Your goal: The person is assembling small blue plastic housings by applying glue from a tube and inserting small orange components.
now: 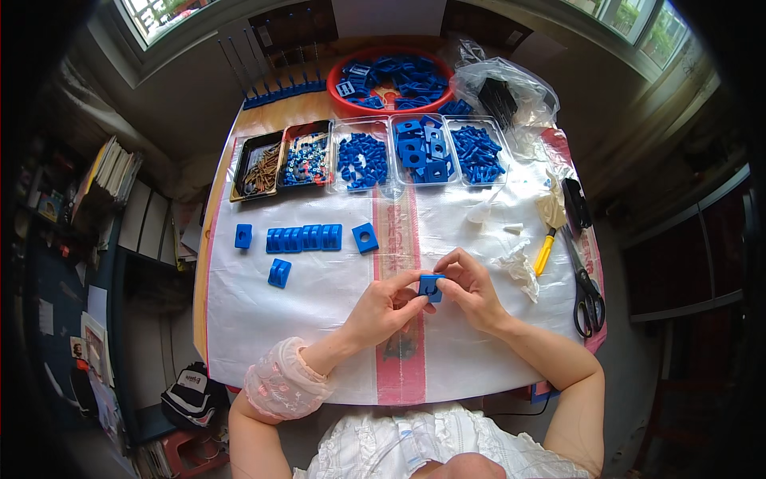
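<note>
Between my two hands, over the middle front of the table, is a small blue plastic block [432, 285] with a round hole. My left hand [389, 303] pinches its left side, while the fingers and thumb of my right hand [469, 291] grip its right edge. Farther left lies a row of several joined-looking blue blocks [304, 238]. Around that row rest a single blue block [243, 235] at its left, a ridged blue block [278, 273] below it, and a square blue piece with a round hole [365, 238] at its right.
Trays of brass-coloured screws [262, 171], small nuts [306, 155] and blue parts [363, 162] line the back. Behind them are a red basin [335, 89] of blue pieces and a rack of upright rods [286, 94]. A yellow-handled tool [545, 252] and black scissors [589, 303] lie right.
</note>
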The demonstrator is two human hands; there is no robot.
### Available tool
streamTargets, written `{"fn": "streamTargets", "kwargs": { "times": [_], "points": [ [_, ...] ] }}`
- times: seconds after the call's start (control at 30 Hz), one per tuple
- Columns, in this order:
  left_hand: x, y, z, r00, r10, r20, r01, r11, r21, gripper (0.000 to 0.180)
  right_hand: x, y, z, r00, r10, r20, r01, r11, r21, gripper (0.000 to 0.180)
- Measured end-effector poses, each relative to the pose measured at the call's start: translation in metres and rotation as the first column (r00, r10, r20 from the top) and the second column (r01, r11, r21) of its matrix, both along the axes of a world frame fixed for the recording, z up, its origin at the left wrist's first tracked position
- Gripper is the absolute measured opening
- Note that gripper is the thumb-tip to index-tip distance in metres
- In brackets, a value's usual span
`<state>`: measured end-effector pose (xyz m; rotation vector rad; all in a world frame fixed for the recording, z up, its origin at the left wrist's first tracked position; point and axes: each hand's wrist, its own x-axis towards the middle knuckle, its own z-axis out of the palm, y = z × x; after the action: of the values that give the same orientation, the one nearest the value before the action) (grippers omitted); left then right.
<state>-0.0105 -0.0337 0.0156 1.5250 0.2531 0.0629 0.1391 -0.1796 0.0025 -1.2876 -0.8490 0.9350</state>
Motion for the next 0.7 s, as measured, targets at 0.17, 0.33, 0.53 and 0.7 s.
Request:
{"fn": "streamTargets", "kwargs": {
  "times": [0.17, 0.33, 0.53, 0.7],
  "points": [
    [-0.001, -0.001, 0.001, 0.999, -0.016, 0.046, 0.01, 0.99, 0.141, 0.035, -0.001, 0.002, 0.001, 0.999, 0.036, -0.02, -0.036, 0.999, 0.014, 0.02],
    [-0.001, -0.003, 0.006, 0.999, -0.015, 0.041, 0.007, 0.983, 0.185, 0.034, 0.0, 0.002, -0.002, 0.998, 0.058, -0.031, -0.058, 0.998, -0.009, 0.022],
    [0.0, -0.004, -0.005, 0.986, 0.017, 0.165, -0.061, 0.962, 0.268, 0.041, -0.002, 0.002, -0.002, 0.998, 0.046, -0.032, -0.045, 0.999, 0.021, 0.021],
    [-0.001, -0.004, -0.009, 0.99, 0.013, 0.14, -0.064, 0.929, 0.364, 0.039, -0.003, 0.003, -0.005, 0.999, 0.038, 0.002, -0.038, 0.999, 0.018, 0.021]
  ]
}}
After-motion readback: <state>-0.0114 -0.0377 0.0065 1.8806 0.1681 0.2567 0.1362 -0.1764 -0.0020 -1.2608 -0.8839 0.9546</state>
